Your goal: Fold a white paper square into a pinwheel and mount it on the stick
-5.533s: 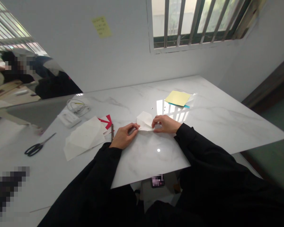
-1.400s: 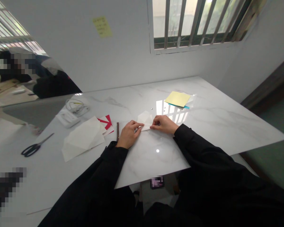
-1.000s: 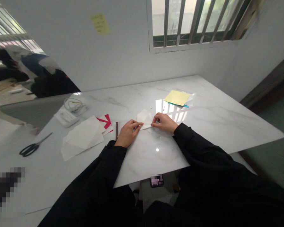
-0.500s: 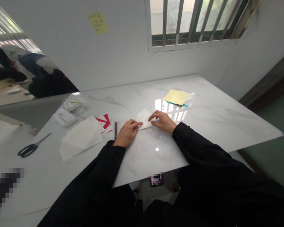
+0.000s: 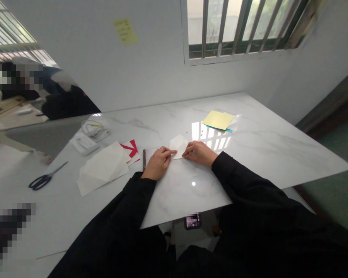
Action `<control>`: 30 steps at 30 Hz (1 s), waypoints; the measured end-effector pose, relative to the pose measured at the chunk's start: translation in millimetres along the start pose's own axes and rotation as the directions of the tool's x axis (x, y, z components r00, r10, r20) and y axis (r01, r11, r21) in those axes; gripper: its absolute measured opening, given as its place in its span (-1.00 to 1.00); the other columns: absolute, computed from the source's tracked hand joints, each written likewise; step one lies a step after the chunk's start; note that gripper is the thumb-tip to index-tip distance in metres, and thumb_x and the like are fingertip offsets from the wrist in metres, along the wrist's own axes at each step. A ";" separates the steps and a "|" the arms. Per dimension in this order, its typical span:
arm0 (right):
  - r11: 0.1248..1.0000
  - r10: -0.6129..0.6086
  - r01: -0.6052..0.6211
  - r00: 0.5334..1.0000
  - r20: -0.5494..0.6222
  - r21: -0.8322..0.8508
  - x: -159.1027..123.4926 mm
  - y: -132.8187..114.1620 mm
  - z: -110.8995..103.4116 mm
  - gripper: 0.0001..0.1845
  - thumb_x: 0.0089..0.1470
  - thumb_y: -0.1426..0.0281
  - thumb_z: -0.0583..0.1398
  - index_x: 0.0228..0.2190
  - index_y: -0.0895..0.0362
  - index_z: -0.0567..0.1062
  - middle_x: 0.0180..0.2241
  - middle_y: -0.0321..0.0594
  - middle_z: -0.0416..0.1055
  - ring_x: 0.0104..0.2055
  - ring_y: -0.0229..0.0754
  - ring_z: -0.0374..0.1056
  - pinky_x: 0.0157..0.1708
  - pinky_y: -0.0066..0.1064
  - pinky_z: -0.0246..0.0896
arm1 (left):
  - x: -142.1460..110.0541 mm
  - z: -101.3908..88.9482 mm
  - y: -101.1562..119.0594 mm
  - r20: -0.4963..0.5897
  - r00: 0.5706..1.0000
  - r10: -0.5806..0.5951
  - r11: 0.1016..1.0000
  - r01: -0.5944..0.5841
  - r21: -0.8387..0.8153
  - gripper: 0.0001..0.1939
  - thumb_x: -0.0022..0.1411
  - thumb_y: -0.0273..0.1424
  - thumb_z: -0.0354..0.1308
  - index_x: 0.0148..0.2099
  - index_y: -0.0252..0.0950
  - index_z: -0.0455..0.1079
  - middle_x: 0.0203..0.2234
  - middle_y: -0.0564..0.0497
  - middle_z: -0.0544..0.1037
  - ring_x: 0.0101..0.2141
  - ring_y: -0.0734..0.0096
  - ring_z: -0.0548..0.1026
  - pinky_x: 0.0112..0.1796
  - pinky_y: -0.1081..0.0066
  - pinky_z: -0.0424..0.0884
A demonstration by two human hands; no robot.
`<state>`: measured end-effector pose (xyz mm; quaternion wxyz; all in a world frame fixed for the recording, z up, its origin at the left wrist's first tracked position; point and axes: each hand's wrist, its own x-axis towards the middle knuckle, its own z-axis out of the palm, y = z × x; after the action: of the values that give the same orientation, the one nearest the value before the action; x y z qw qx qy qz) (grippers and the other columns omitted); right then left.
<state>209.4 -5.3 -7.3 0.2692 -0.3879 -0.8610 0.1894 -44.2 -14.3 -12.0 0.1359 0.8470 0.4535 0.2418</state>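
Note:
A small piece of folded white paper (image 5: 178,143), pointed at its far side, lies flat on the marble-patterned table. My left hand (image 5: 159,161) holds down its left part, with fingers bent together and a fingertip pressed near the lower edge. At the lower right corner, my right hand (image 5: 201,153) has its thumb and fingers closed in a pinch on the same paper. Just left of my left hand is a narrow dark brown strip (image 5: 144,157), partly hidden by the wrist.
Larger white paper sheets (image 5: 103,168) and red paper pieces (image 5: 130,148) lie to the left, near black-handled scissors (image 5: 43,180) and a white box (image 5: 84,144) with a cable (image 5: 94,130). Yellow paper (image 5: 218,120) lies at back right. A person (image 5: 63,92) is beyond the wall's edge.
My right fingers have come down and closed on the paper's lower right corner; they were raised and more spread before. My left hand keeps its place on the paper. The view has shifted slightly.

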 end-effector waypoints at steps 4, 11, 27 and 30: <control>0.999 0.024 -0.024 1.000 0.009 0.027 -0.8 1.8 -3.8 -0.86 0.21 0.50 0.37 -0.23 0.08 0.76 -0.28 -0.19 0.57 -0.27 -0.24 0.40 -0.12 -0.37 0.25 | -0.4 1.2 -1.9 -0.010 1.000 0.002 1.000 -0.002 -0.008 -0.66 0.47 -0.48 0.05 0.10 -0.15 0.60 -0.13 -0.06 0.54 -0.10 0.23 0.51 0.05 0.20 0.45; 0.991 0.082 -0.082 0.997 0.004 0.101 -2.7 -0.4 -9.3 -0.95 0.21 0.45 0.40 -0.30 0.12 0.73 -0.30 -0.20 0.55 -0.34 -0.29 0.38 -0.20 -0.41 0.26 | -0.5 2.9 -2.7 -0.015 1.000 -0.001 1.000 0.001 0.000 -0.65 0.47 -0.48 0.05 0.13 -0.17 0.59 -0.14 -0.07 0.54 -0.10 0.23 0.51 0.06 0.20 0.45; 0.996 -0.051 0.053 0.998 0.029 -0.074 -5.7 -7.2 -6.2 -0.86 0.23 0.51 0.32 -0.28 0.10 0.72 -0.21 -0.14 0.60 -0.14 -0.13 0.38 -0.11 -0.32 0.25 | 0.0 2.9 -1.9 -0.018 1.000 -0.020 1.000 0.019 -0.013 -0.66 0.45 -0.47 0.06 0.09 -0.15 0.62 -0.13 -0.06 0.54 -0.09 0.23 0.51 0.06 0.19 0.46; 1.000 0.023 -0.023 1.000 0.017 0.001 -4.8 -7.9 -4.7 -0.85 0.21 0.52 0.34 -0.22 0.10 0.72 -0.25 -0.19 0.59 -0.24 -0.21 0.39 -0.12 -0.36 0.24 | 0.0 3.1 -2.2 -0.018 1.000 -0.016 1.000 0.016 -0.019 -0.65 0.45 -0.50 0.06 0.09 -0.15 0.62 -0.13 -0.06 0.53 -0.11 0.25 0.51 0.05 0.20 0.46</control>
<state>210.4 -13.3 -0.9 0.2600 -0.3961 -0.8584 0.1964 -44.1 -13.2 -15.7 0.1416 0.8399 0.4590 0.2525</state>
